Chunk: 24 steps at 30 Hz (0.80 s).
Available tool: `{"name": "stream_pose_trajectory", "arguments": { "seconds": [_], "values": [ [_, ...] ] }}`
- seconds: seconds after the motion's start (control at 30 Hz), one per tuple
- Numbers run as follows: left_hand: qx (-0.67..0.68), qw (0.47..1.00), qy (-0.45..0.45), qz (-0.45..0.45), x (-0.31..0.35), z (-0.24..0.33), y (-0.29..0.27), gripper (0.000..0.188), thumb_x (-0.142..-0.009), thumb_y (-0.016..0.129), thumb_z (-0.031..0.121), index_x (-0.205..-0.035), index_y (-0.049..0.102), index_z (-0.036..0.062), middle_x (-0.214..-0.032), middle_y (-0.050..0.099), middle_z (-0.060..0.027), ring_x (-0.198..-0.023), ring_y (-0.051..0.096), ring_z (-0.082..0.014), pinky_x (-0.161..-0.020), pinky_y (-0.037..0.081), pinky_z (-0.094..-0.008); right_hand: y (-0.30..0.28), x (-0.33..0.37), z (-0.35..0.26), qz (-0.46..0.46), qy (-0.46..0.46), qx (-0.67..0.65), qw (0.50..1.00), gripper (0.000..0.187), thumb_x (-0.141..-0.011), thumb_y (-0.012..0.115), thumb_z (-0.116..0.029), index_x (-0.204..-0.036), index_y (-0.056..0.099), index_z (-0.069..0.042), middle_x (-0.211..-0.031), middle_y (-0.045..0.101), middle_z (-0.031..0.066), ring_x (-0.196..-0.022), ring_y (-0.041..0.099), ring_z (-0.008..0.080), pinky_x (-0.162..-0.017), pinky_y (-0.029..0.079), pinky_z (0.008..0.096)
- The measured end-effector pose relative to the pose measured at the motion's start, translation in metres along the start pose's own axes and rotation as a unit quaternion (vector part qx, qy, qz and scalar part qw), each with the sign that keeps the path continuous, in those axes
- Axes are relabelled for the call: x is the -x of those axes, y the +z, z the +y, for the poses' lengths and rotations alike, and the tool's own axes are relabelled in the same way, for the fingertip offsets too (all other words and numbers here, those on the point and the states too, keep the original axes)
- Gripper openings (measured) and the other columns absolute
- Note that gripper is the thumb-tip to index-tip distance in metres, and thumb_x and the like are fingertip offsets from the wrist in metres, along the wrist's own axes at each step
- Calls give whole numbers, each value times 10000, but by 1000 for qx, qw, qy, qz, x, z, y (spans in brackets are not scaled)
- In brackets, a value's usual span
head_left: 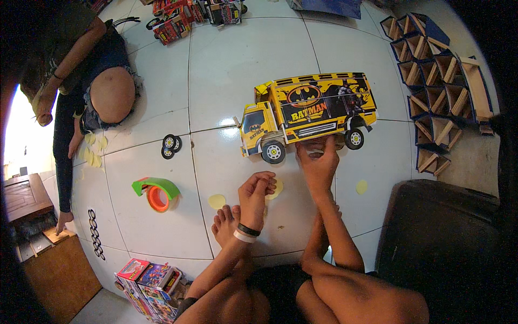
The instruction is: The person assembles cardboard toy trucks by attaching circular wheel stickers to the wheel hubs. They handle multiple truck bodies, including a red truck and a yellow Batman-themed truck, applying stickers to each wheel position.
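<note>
A yellow and black toy truck (324,108) with printed sides is tilted above the tiled floor, its cab to the left and two black wheels with pale hubs facing me. My right hand (319,164) grips it from below, between the front and rear wheels. Lower and to the left, my left hand (256,191) is closed, thumb against curled fingers; whatever it may hold is hidden. Beside those fingers shows a pale yellow disc (277,189). Another yellow disc (217,201) lies near my bare foot (225,222).
A green and orange tape dispenser (157,194) and loose toy wheels (170,144) lie left. Wood-framed pieces (437,92) are stacked at the right, above a dark seat (437,232). Printed toy trucks stand at the far side and lower left (151,286). Another person (110,97) sits at left.
</note>
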State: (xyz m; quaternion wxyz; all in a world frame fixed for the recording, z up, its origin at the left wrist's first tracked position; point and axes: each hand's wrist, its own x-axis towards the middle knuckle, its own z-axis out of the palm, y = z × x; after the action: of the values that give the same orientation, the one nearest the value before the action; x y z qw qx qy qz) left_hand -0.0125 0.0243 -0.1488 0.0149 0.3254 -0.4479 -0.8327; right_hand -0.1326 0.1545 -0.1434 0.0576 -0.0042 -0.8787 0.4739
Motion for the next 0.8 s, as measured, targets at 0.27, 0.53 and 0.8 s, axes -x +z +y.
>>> {"name": "stream_pose_trajectory", "arguments": {
  "seconds": [0.27, 0.53, 0.8],
  "values": [
    [-79, 996, 5, -32, 4, 2, 8, 201, -993, 547, 120, -1033, 704, -1, -903, 704, -46, -778, 618, -96, -716, 488, -233, 19, -1, 27, 16, -316, 272, 909, 498, -752, 758, -127, -1224, 605, -80, -1242, 507, 221, -1065, 481, 419, -903, 378, 580],
    [-94, 995, 3, -40, 10, -5, -1, 197, -1000, 546, 120, -1032, 706, 9, -902, 705, -30, -779, 619, -81, -714, 477, -226, 17, -15, 37, 56, -358, 233, 902, 346, -796, 723, -128, -1136, 667, -100, -1143, 583, 157, -1021, 511, 367, -880, 393, 537],
    [-116, 992, -3, -49, 22, -15, -18, 199, -1004, 547, 129, -1037, 704, 11, -908, 706, -30, -780, 618, -81, -718, 474, -226, 5, -22, 30, 69, -417, 202, 884, 388, -712, 811, -82, -1070, 667, -48, -1049, 614, 123, -1025, 564, 363, -917, 382, 526]
  ]
}}
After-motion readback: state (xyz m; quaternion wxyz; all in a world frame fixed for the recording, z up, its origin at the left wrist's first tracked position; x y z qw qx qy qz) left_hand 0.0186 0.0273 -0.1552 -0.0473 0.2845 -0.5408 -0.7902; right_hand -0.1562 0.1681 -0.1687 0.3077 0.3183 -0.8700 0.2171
